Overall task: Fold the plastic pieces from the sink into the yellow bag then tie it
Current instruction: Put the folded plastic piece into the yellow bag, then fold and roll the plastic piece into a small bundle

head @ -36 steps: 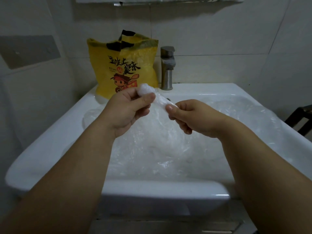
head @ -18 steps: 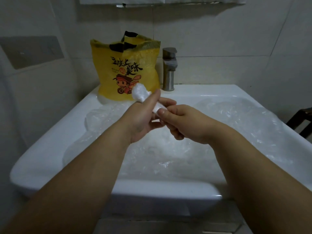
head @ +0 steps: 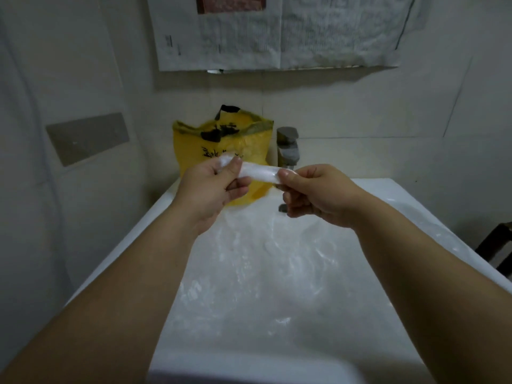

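A narrow strip of clear plastic (head: 259,173) is stretched between both hands above the white sink (head: 116,261). My left hand (head: 213,189) pinches its bunched left end between thumb and fingers. My right hand (head: 318,194) pinches the right end. The yellow bag (head: 221,145) with black print and black handles stands open on the sink's back left corner, just behind my left hand. More crumpled clear plastic pieces (head: 277,273) fill the sink basin below my arms.
A metal faucet (head: 288,148) stands to the right of the bag at the back of the sink. Paper sheets (head: 277,31) hang on the tiled wall above. A dark chair (head: 498,248) shows at the right edge.
My hands have lifted and moved apart, stretching the plastic into a flat strip in front of the bag. The camera has tilted up, showing more of the wall.
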A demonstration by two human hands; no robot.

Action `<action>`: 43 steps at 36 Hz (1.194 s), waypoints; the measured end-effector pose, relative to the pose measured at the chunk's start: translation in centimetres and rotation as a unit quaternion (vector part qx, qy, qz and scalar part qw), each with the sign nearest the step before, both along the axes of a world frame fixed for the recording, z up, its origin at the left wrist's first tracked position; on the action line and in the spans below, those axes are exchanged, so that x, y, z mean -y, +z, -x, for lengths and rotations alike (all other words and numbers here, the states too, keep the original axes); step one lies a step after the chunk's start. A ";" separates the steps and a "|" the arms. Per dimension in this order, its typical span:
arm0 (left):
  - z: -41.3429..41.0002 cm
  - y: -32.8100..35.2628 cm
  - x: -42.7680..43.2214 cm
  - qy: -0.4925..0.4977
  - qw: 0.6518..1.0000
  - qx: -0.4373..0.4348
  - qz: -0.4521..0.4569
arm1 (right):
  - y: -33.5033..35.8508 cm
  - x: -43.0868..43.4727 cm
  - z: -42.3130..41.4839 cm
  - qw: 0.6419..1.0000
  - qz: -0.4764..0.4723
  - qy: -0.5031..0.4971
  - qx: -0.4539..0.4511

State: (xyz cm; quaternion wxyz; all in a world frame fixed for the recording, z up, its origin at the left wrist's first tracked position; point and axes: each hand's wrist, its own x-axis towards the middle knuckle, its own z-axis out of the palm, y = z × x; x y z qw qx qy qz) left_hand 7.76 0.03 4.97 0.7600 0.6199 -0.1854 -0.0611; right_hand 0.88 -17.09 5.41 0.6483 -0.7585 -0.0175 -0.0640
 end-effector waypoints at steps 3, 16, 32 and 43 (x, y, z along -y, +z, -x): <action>-1.0 2.1 -0.9 -0.008 0.999 0.018 -0.037 | 1.6 -0.3 -1.9 1.000 0.010 -0.013 0.019; -8.4 8.5 -3.6 0.242 0.921 0.216 -0.215 | 6.5 -1.6 -9.0 0.977 0.074 -0.154 0.124; -12.5 10.3 0.8 0.162 0.753 0.343 -0.538 | 5.2 -1.4 -13.0 0.967 0.104 -0.190 0.135; -4.5 6.9 -2.0 0.244 0.868 0.350 -0.253 | 2.8 -2.8 -7.1 0.976 0.069 -0.177 0.109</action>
